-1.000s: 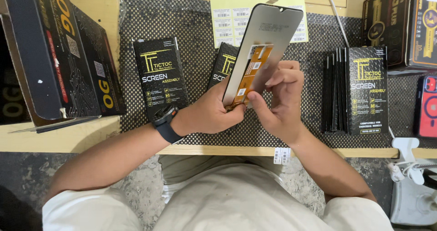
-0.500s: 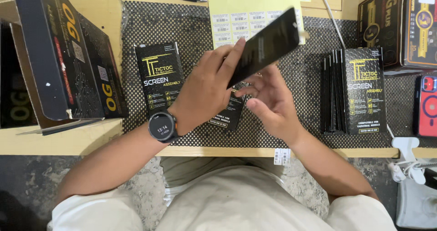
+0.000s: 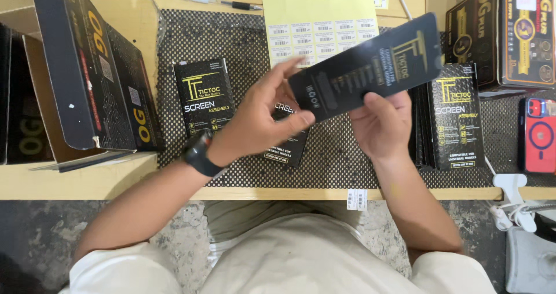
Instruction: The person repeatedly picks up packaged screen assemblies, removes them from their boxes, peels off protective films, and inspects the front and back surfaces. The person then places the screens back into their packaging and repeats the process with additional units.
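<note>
Both hands hold a long flat black screen panel [image 3: 370,68] tilted above the desk [image 3: 87,181]. The left hand [image 3: 260,120] pinches its lower end, thumb on top and fingers curled behind; the right hand [image 3: 379,123] cups it from beneath, fingers half closed. The step looks like turning the panel over for checking; next it calls for a steady edge grip, possibly toward the small black box [image 3: 286,146] lying just under the left hand. A dotted anti-slip mat [image 3: 341,166] covers the wooden desk; a sheet of labels [image 3: 318,33] lies beyond the hands, and a stack of black boxes [image 3: 454,117] stands right of the right hand.
</note>
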